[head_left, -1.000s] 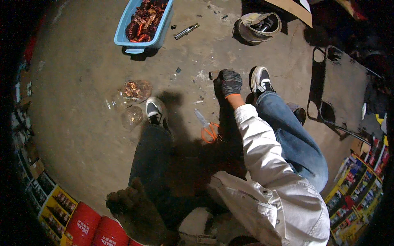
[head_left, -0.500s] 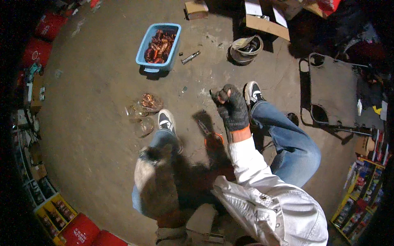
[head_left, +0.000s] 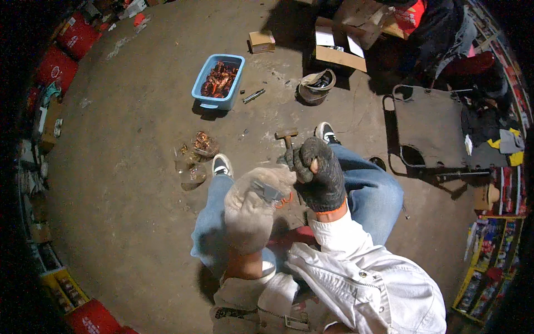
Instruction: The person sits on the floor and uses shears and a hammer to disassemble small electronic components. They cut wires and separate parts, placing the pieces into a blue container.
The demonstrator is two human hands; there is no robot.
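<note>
My right hand (head_left: 320,175), in a dark knit glove with an orange cuff and a bare thumb tip showing, is closed around the handle of a small hammer (head_left: 287,133). The hammer's head points away from me over the floor. Close beside it, my left hand (head_left: 253,203) wears a pale, soiled glove with a grey patch on its back. Its fingers are drawn together and reach toward the right hand; what they hold, if anything, is hidden. Under the hands, partly covered, lies an orange-handled cutting tool (head_left: 285,200).
Beyond my feet stand a blue tub (head_left: 202,75) of copper-coloured scrap, a metal tube (head_left: 254,96), a bucket (head_left: 312,97) and an open carton (head_left: 339,57). Clear containers (head_left: 192,176) with copper bits sit by my left shoe. A folding chair (head_left: 428,128) is at right.
My left hand has come up from over my left knee to meet the right hand. The hammer now shows plainly in my right hand. The whole view has shifted.
</note>
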